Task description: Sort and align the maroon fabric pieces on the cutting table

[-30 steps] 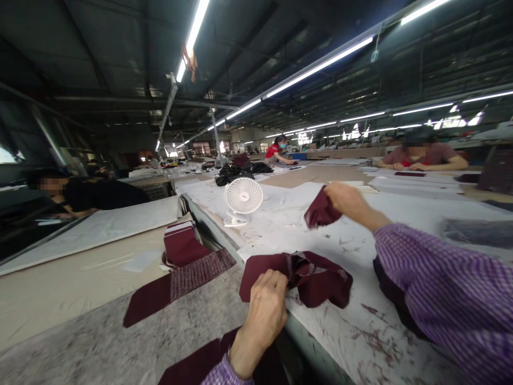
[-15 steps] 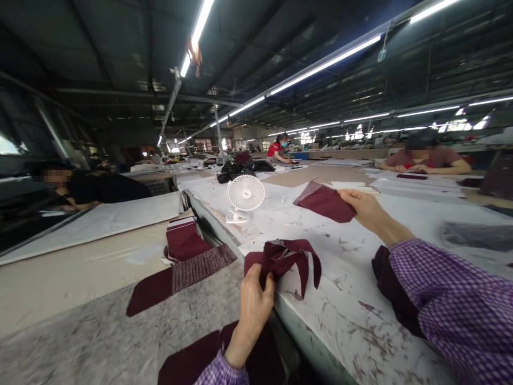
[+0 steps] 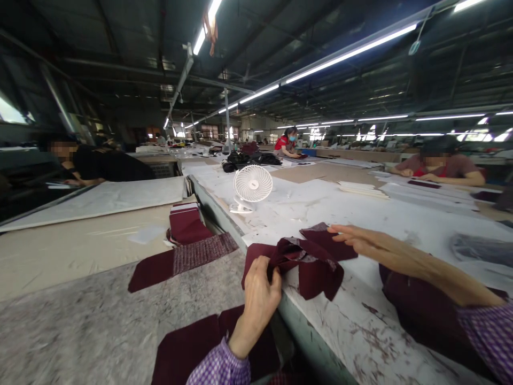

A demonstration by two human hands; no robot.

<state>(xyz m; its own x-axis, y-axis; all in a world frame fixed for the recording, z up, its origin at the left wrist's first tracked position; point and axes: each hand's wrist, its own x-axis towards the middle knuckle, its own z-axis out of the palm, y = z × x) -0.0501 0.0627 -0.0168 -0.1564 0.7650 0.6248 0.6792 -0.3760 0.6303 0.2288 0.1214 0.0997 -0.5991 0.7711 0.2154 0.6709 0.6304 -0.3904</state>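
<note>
My left hand pinches a folded bunch of maroon fabric pieces over the near edge of the white table. Loose ends of the bunch droop to the right. My right hand is stretched flat, its fingers extended over a single maroon fabric piece that lies just behind the bunch. Whether those fingertips touch the piece I cannot tell. More dark maroon fabric lies under my right forearm.
A white clip fan stands on the white table. Left of the gap lie a stack of maroon pieces, a fanned row of pieces and larger maroon panels. People work at left, far centre and right.
My right hand has let go of the maroon piece, which has come down onto the table, and its fingers have straightened. The bunch in my left hand has spread rightward. The view has shifted slightly.
</note>
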